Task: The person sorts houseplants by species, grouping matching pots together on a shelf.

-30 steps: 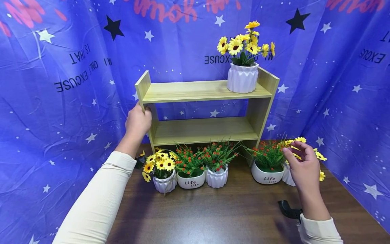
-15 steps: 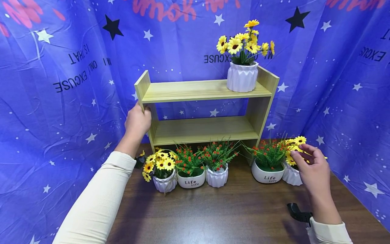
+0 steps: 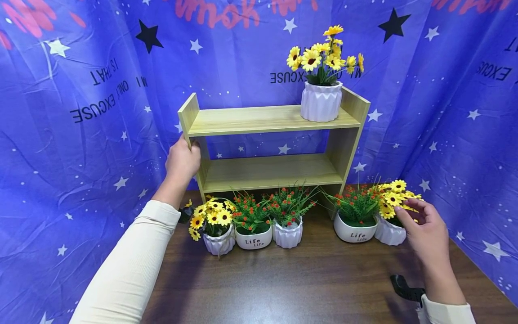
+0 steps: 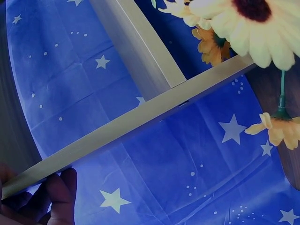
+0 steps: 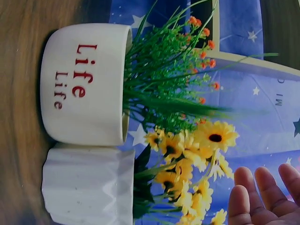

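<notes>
My left hand grips the left side panel of a light wooden two-tier shelf; the left wrist view shows its fingers curled on the panel edge. My right hand hovers with relaxed fingers at the yellow flowers of a ribbed white pot at the table's right end. In the right wrist view the open palm is just beside those flowers, above the ribbed pot and next to the "Life" pot.
A ribbed pot of yellow flowers stands on the top tier's right end. In front of the shelf sit a yellow-flower pot, a "Life" pot, a ribbed pot and another "Life" pot. The brown table is ringed by blue star cloth.
My right hand has slid right and down, off the front of the rightmost pot, so its yellow flowers now show fully. The left hand has stayed on the shelf.
</notes>
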Demonstrator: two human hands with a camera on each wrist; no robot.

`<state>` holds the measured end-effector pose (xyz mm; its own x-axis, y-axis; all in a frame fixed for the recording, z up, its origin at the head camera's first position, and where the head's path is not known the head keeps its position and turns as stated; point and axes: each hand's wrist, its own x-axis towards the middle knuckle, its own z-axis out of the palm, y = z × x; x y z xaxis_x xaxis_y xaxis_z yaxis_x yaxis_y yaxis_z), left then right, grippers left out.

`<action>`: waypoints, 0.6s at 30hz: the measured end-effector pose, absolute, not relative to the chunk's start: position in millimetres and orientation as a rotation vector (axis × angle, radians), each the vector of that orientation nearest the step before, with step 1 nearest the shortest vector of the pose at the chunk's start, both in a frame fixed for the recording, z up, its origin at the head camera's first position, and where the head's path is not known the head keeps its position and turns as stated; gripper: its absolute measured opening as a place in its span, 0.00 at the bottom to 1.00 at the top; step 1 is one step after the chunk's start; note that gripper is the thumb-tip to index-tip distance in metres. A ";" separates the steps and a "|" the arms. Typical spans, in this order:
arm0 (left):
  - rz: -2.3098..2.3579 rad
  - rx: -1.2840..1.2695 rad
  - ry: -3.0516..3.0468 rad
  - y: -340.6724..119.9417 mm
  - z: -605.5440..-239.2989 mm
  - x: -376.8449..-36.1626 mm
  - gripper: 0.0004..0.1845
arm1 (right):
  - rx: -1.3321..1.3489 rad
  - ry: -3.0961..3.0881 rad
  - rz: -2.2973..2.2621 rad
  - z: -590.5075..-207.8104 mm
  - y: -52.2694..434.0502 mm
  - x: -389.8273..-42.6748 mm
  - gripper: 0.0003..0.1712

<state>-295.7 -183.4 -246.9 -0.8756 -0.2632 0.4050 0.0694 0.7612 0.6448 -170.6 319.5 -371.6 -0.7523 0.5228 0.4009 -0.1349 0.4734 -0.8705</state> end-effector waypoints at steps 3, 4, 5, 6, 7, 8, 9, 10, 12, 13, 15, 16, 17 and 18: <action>-0.929 0.147 -2.474 -183.4 -246.8 -295.2 0.19 | -0.324 -2.086 1.298 -374.2 323.4 -168.8 0.16; -0.927 0.148 -2.476 -183.6 -246.9 -295.2 0.19 | -0.327 -2.094 1.298 -375.4 324.6 -168.1 0.17; -0.926 0.149 -2.478 -183.9 -247.1 -295.4 0.19 | -0.330 -2.109 1.295 -376.9 326.0 -167.3 0.17; -0.927 0.148 -2.480 -184.1 -247.2 -295.6 0.19 | -0.336 -2.128 1.287 -378.6 327.2 -166.4 0.18; -0.928 0.146 -2.480 -184.4 -247.5 -296.1 0.19 | -0.343 -2.147 1.280 -380.3 328.2 -165.7 0.20; -0.929 0.145 -2.479 -184.5 -247.7 -296.5 0.20 | -0.356 -2.170 1.268 -382.0 329.3 -164.9 0.22; -0.930 0.142 -2.479 -184.5 -247.8 -296.7 0.20 | -0.370 -2.196 1.254 -383.8 330.3 -164.0 0.24; -0.929 0.141 -2.479 -184.5 -247.8 -296.8 0.20 | -0.388 -2.220 1.237 -385.6 330.9 -163.3 0.26; -0.933 0.140 -2.483 -183.9 -247.8 -296.3 0.20 | -0.417 -2.276 1.199 -389.9 332.5 -161.2 0.30; -0.934 0.143 -2.483 -183.6 -247.0 -295.8 0.20 | -0.428 -2.299 1.187 -392.3 333.3 -160.7 0.31; -0.933 0.148 -2.486 -183.1 -245.6 -294.6 0.20 | -0.444 -2.345 1.165 -397.4 335.4 -160.0 0.32; -0.932 0.149 -2.488 -183.1 -245.2 -294.5 0.20 | -0.448 -2.362 1.160 -400.3 336.8 -160.0 0.33; -0.933 0.151 -2.488 -182.9 -244.9 -294.3 0.20 | -0.454 -2.380 1.150 -403.2 337.8 -159.8 0.33; -0.931 0.152 -2.485 -182.8 -244.6 -294.3 0.20 | -0.457 -2.398 1.140 -406.0 338.9 -159.9 0.33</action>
